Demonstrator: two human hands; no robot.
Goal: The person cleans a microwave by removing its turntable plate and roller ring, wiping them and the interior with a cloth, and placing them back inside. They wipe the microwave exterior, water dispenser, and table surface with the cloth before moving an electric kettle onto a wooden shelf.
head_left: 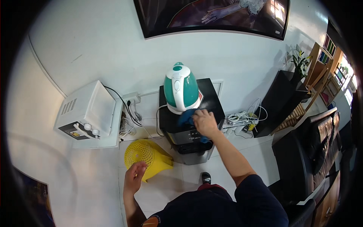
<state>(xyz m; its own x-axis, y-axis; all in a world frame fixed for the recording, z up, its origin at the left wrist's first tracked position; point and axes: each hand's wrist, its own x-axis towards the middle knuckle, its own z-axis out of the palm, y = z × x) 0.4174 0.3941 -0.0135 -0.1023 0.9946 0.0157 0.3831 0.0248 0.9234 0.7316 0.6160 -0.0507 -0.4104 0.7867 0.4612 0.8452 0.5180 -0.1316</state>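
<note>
My right hand (204,122) grips a blue cloth (186,117) on top of a black water dispenser (208,98), close to its front edge. Part of the cloth hangs over the dispenser's front, below my fingers. Just behind the cloth stands a green and white electric kettle (181,88), upright on the dispenser top, its handle facing me. My left hand (135,177) is raised with nothing in it, fingers loosely curled and a little apart. Beneath it in the view is a yellow plastic stool (150,156) with a perforated round seat.
A white microwave oven (88,112) stands at left beside a wall power outlet (132,98) with black cords. Bundled white cables (241,117) lie right of the dispenser. Further right are a black speaker-like cabinet (272,102) and a black leather armchair (300,153). A framed painting (215,17) hangs above.
</note>
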